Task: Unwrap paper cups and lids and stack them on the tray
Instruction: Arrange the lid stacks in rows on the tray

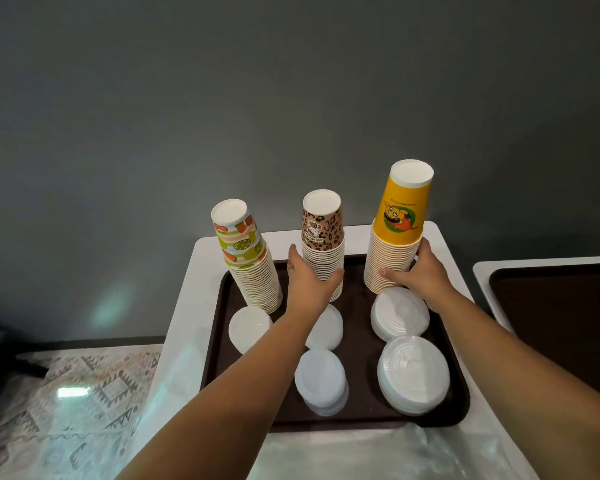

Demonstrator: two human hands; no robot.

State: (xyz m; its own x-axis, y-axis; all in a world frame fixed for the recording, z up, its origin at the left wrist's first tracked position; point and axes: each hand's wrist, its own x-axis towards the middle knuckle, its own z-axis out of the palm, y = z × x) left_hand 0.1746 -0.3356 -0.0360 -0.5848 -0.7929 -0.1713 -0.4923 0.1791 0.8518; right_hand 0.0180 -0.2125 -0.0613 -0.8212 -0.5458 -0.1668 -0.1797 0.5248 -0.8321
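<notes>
Both forearms outstretched, left hand (309, 282) seemingly cupping leopard cup stack (323, 251), right hand (420, 271) gripping yellow cup stack (395, 258)

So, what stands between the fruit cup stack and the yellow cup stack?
In the head view, the leopard cup stack, with the left hand gripping it.

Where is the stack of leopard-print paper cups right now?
The leopard-print cup stack stands upside down at the dark brown tray's far middle, between the fruit-print stack and the yellow stack, with the left hand gripping it.

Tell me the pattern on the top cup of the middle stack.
Leopard print, brown and black, on the middle stack; head view.
</notes>
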